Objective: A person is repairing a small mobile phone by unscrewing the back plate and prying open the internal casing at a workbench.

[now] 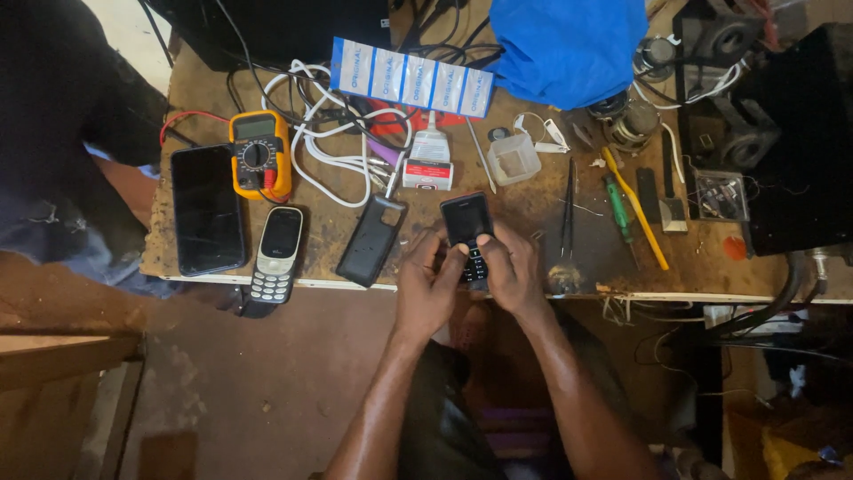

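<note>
Now, phone: small black keypad phone (pixel 468 233) is sitting between both hands, above the wooden workbench (pixel 533 200) edge.
Left hand (pixel 426 284): grasping it from 8 o'clock.
Right hand (pixel 513 267): gripping it from 4 o'clock, thumb pressing keys.

Rough, stained wooden worktop (pixel 551 200). Glossy black plastic keypad phone (pixel 467 222) held in both hands. At 9 o'clock, glossy glass smartphone (pixel 207 209) and yellow plastic multimeter (pixel 259 153). Blue cloth (pixel 569 49) at 12 o'clock. Matt black phone case (pixel 370 240).
</note>
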